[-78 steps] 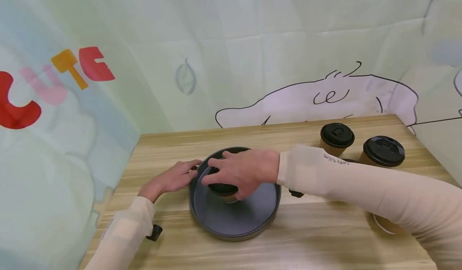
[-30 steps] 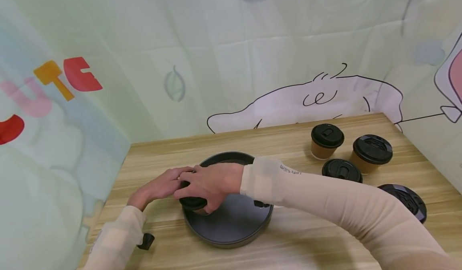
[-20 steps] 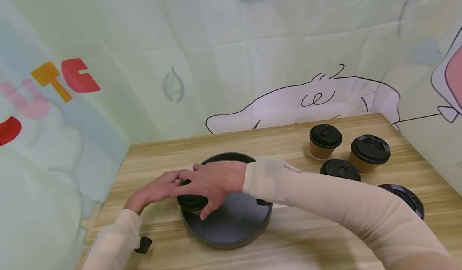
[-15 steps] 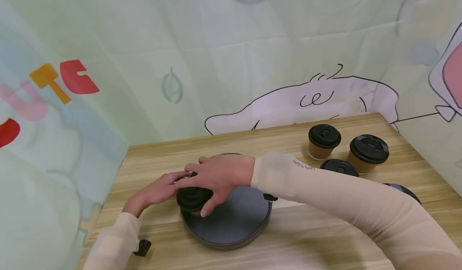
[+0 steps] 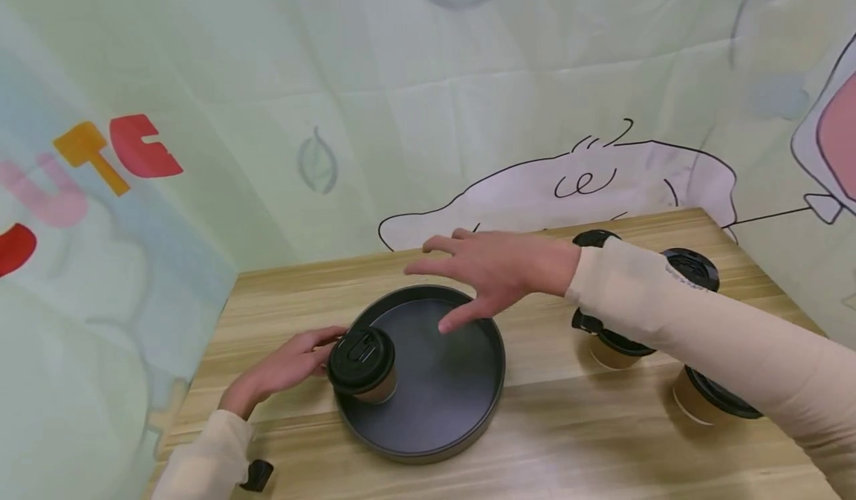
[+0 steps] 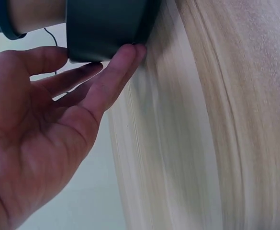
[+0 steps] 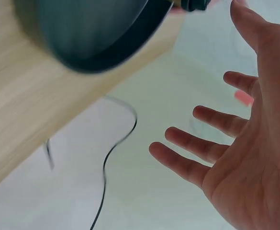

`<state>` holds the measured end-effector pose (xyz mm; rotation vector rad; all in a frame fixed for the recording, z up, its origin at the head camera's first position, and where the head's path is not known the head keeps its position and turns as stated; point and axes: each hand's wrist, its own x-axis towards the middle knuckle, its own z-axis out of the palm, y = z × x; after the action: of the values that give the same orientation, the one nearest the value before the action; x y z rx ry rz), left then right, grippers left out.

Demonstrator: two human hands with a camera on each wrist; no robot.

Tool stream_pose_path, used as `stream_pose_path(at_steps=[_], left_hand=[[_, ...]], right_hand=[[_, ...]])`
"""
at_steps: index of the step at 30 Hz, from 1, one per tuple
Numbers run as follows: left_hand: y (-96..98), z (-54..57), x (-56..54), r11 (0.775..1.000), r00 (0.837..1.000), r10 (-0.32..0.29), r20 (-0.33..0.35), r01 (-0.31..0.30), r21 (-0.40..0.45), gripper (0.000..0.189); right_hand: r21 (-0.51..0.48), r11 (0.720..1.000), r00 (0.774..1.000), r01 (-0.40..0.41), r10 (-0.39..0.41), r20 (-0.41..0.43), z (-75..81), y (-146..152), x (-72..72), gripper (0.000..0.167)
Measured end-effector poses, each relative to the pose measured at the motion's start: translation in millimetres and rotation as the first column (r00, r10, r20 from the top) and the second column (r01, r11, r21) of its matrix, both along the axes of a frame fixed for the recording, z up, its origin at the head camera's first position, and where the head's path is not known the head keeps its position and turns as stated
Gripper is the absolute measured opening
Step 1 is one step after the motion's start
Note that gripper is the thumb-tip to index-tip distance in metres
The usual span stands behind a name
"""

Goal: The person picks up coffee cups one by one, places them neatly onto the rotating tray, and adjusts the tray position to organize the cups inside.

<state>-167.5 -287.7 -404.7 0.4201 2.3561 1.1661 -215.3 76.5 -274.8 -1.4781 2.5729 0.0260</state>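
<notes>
A brown paper coffee cup (image 5: 362, 360) with a black lid stands in the left part of a round dark baking pan (image 5: 444, 403). My left hand (image 5: 284, 372) is at the pan's left side; in the left wrist view, its extended fingertips (image 6: 122, 55) touch the outer wall of the pan (image 6: 104, 33). The lidded cup (image 6: 37, 13) rises above the rim there. Over the far right part of the pan my right hand (image 5: 498, 271) hovers with fingers spread, holding nothing. The right wrist view also shows this hand (image 7: 240, 148) apart from the pan (image 7: 89, 40).
Several more lidded coffee cups stand on the right of the wooden table (image 5: 548, 440): one cup (image 5: 597, 238) and another cup (image 5: 695, 266) toward the back, a cup (image 5: 617, 355) and a cup (image 5: 702, 400) nearer. My right sleeve (image 5: 702, 314) partly covers them. A printed curtain (image 5: 401, 114) hangs behind.
My right hand brought the coffee cup to the pan's left side, then let go and moved up and right. My left hand has stayed at the pan's left side.
</notes>
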Motion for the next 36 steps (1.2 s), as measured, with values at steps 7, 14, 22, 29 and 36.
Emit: stream_pose_path(at_steps=[7, 14, 22, 29, 36], left_hand=[[-1.0, 1.3, -1.3, 1.0, 1.0, 0.012, 0.027, -0.013, 0.016, 0.053], [-1.4, 2.8, -5.8, 0.999, 0.998, 0.027, 0.06, -0.028, 0.017, 0.054], [-0.7, 1.4, -11.7, 1.0, 0.998, 0.028, 0.063, -0.027, -0.009, 0.054], [-0.3, 3.7, -14.5, 1.0, 0.997, 0.006, 0.079, -0.007, 0.013, 0.055], [-2.8, 0.1, -20.8, 1.0, 0.996, 0.002, 0.087, -0.005, 0.029, 0.053]], right_hand=[[-0.058, 0.993, 0.994, 0.102, -0.104, -0.035, 5.5, 50.2, -4.1, 0.09], [-0.068, 0.984, 0.986, 0.162, -0.165, -0.03, -1.4, 87.5, -1.0, 0.093], [-0.093, 0.979, 0.981, 0.179, -0.186, -0.062, -13.7, 121.2, 15.2, 0.088], [-0.123, 0.967, 0.972, 0.222, -0.229, -0.046, -24.3, 144.5, 24.5, 0.086], [-0.133, 0.955, 0.962, 0.265, -0.271, -0.031, -33.2, 160.2, 30.4, 0.085]])
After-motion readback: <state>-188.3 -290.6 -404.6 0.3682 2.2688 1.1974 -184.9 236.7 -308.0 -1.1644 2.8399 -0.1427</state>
